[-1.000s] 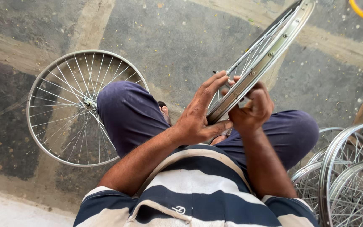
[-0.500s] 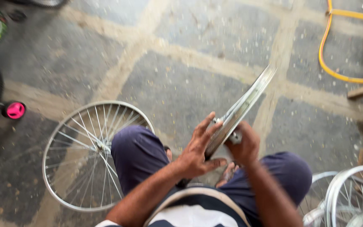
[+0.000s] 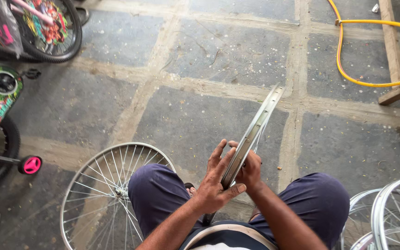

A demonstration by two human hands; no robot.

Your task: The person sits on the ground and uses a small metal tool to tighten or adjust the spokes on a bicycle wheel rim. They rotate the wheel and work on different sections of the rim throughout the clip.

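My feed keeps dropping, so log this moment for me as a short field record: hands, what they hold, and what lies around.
left hand: palm and fingers pressed on the wheel rim
right hand: gripping the same rim from the other side
wheel rim: silver, edge-on, tilted up away from the lap
spoked wheel: flat on floor, by left knee
yellow hose: far right

— How many wheels? 
— One rim [image 3: 254, 132] held upright, one spoked wheel [image 3: 103, 194] flat on the floor at near left, several stacked rims [image 3: 390, 213] at near right; I cannot count those exactly.
— Hoses? 
— One yellow hose [image 3: 348, 69], far right.
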